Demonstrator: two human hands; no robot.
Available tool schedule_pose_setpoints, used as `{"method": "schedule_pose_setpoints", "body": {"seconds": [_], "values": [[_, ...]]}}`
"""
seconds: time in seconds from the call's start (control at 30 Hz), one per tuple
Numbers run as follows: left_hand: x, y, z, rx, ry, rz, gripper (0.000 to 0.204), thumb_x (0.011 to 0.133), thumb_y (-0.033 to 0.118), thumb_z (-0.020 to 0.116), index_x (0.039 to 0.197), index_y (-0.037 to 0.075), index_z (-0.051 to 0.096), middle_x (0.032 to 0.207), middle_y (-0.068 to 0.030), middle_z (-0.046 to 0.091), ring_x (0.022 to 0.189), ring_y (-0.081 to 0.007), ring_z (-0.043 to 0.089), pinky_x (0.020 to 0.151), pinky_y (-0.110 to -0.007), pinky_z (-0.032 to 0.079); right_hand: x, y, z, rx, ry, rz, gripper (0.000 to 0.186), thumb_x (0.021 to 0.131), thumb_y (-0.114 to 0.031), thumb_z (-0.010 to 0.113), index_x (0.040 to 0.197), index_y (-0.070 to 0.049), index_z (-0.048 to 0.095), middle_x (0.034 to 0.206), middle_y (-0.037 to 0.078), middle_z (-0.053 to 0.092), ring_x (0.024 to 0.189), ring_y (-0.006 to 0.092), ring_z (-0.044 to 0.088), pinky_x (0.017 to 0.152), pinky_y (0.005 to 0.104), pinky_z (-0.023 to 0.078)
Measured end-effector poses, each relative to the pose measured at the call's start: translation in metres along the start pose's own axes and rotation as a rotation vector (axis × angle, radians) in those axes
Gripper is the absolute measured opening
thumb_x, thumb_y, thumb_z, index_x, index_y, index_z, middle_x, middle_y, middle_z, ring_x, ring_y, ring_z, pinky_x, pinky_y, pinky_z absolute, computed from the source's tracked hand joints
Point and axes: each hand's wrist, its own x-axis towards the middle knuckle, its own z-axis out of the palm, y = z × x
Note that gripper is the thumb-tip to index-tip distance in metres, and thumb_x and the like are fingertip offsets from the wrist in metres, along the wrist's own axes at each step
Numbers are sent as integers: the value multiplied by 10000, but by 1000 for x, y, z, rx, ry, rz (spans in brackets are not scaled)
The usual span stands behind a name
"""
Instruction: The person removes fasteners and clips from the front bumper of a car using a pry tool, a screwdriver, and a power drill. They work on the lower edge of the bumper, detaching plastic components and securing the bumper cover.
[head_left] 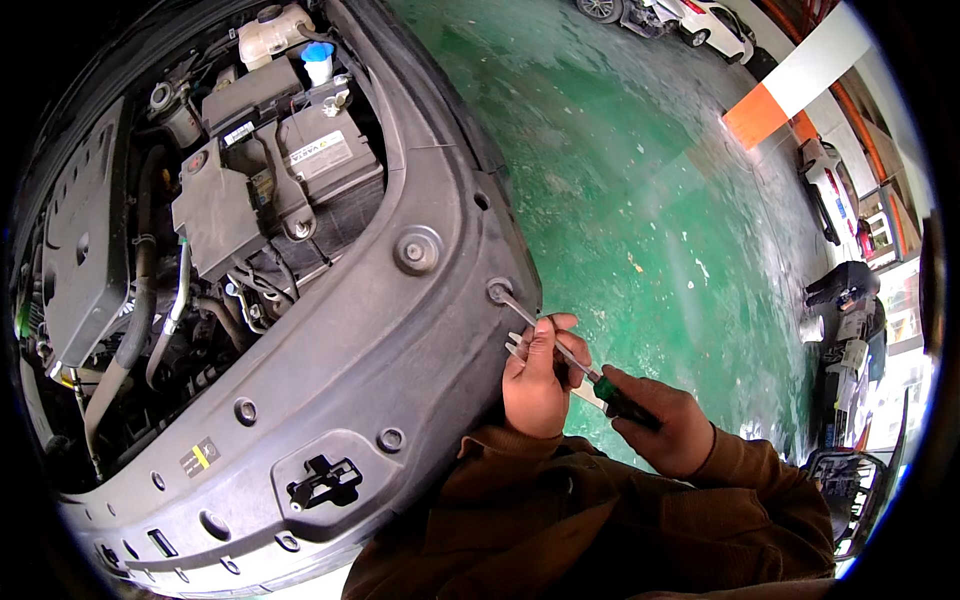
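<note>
A screwdriver (625, 405) with a dark green handle and a long metal shaft slants across the front corner of a car. My right hand (672, 425) is wrapped round its handle. Closer to the tip, my left hand (540, 380) pinches the shaft between thumb and fingers. Small pale pointed pieces (515, 345) stick out at the left side of that hand; their kind is unclear. The tip meets a round fastener (499, 290) in the grey plastic trim panel (440, 335). Whether the tip is seated in the fastener is too small to tell.
At left lies the open engine bay, with a battery (325, 150), a blue-capped reservoir (318, 62) and an engine cover (85, 230). A black bracket (325, 482) sits in the trim. Green floor (640, 220) stretches right, towards parked cars and a person (845, 283) in dark clothes.
</note>
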Motion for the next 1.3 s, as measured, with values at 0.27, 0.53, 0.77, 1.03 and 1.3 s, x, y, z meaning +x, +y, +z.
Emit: {"method": "schedule_pose_setpoints", "body": {"seconds": [0.27, 0.53, 0.77, 1.03, 1.3], "values": [[1, 0, -3, -27, -15, -1, 356, 1068, 352, 527, 1111, 8, 608, 711, -62, 598, 590, -142, 475, 569, -278, 371, 2, -19, -11, 838, -97, 514, 647, 959, 49, 574, 1563, -91, 390, 1070, 57, 662, 670, 78, 524, 564, 233, 442], [1, -1, -2, -31, -9, -15, 351, 1068, 348, 529, 1101, 7, 605, 710, -56, 589, 609, -141, 483, 576, -281, 372, 0, -5, -3, 89, -39, 112, 625, 973, 15, 575, 1561, -92, 394, 1065, 40, 660, 670, 81, 530, 591, 228, 449], [1, -4, -4, -41, -17, 27, 345, 1069, 348, 528, 1077, 11, 602, 694, -51, 576, 611, -149, 486, 576, -287, 370, 1, -18, -7, 803, -88, 511, 623, 972, 3, 578, 1560, -76, 385, 1044, 44, 661, 657, 90, 531, 594, 231, 456], [-1, 0, -2, -42, 2, 21, 337, 1067, 345, 531, 1074, 15, 601, 697, -61, 587, 604, -154, 481, 588, -291, 375, 4, -23, -14, 840, -116, 548, 626, 971, -1, 585, 1560, -61, 380, 1026, 46, 663, 669, 95, 556, 615, 244, 484], [-1, 0, -4, -14, -23, -4, 328, 1067, 356, 529, 1072, 38, 610, 727, -75, 623, 613, -158, 499, 601, -294, 395, 0, -26, -16, 222, -128, 273, 606, 978, -15, 609, 1546, -49, 403, 997, 55, 694, 743, 94, 623, 645, 268, 529]]}}
